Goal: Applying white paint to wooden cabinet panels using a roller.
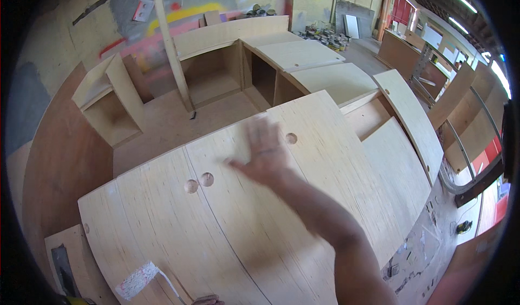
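My right hand [264, 151] is spread over a pale plywood panel [244, 207], palm down, fingers apart and slightly blurred. Whether it touches the wood or hovers just above cannot be told. Round shallow holes [207, 179] are cut near the panel edges, one of them [291, 138] just right of my fingers. At the lower edge, only the curled fingers of my left hand [208, 300] show, beside the wire frame of a paint roller [139, 279]. Its white, fuzzy sleeve is over the left panel; the handle lies out of view, in my left hand.
Beyond the panels stand open plywood cabinets [211, 75] and a small open box [111, 110]. An upright wooden post [172, 45] rises behind. More panels [409, 123] lie at the right, with a littered floor [417, 256] below. Paint cans [325, 37] cluster at the back.
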`<state>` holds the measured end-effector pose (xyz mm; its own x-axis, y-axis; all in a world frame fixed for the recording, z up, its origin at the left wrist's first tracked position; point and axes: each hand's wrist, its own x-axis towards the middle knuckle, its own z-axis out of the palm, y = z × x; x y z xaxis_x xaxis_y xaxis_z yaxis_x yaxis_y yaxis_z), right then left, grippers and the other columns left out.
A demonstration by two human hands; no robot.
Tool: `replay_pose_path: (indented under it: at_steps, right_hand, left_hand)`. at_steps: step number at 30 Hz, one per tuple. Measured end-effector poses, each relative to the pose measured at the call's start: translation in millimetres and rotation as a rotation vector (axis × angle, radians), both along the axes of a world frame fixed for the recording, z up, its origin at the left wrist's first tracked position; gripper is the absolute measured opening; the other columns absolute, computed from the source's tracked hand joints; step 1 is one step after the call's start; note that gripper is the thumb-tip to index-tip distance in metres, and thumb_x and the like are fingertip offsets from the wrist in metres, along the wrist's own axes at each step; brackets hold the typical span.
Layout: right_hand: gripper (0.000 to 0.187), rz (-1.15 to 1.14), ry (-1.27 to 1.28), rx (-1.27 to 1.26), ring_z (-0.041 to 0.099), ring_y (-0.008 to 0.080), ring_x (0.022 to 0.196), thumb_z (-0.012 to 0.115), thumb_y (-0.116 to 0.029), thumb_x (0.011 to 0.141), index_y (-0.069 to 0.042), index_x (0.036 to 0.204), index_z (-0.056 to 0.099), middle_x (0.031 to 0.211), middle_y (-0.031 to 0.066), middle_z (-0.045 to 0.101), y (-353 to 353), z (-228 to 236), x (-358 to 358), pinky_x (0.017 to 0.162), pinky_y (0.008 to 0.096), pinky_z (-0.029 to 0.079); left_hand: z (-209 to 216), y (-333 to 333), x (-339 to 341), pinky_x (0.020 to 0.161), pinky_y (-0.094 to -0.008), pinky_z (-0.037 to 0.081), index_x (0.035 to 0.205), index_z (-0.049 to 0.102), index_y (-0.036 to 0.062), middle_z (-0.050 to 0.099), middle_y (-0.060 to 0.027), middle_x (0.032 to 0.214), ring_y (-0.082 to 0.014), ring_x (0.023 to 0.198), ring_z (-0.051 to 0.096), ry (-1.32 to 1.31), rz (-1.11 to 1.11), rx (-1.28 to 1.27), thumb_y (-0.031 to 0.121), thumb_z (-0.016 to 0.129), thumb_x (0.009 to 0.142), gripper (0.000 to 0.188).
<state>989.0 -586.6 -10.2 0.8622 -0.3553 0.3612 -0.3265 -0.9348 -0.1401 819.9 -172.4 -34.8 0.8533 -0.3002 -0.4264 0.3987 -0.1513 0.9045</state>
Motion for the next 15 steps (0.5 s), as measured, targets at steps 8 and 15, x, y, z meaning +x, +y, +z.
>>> replay_pose_path:
  at_steps: [8,15]
  right_hand:
    - [0.093,0.887,0.048,-0.027,0.012,0.0285,0.150,0.039,-0.070,0.090,-0.003,0.152,0.022,0.160,0.0166,0.019,148,-11,-42,0.122,0.0472,0.004]
    - [0.090,0.232,-0.062,0.052,0.008,0.0339,0.149,0.039,-0.065,0.094,-0.001,0.153,0.016,0.160,0.0213,0.012,111,2,60,0.121,0.0484,0.003]
  left_hand:
    - [-5,7,7,0.077,-0.0357,0.057,0.123,0.060,-0.0022,0.066,-0.0176,0.112,-0.0237,0.089,0.066,-0.023,-0.120,-0.028,0.042,0.056,0.098,0.051]
    - [-19,19,12,0.086,-0.0417,0.058,0.116,0.059,-0.0065,0.060,-0.0200,0.127,-0.0321,0.111,0.064,-0.075,-0.195,-0.236,0.026,0.053,0.101,0.036]
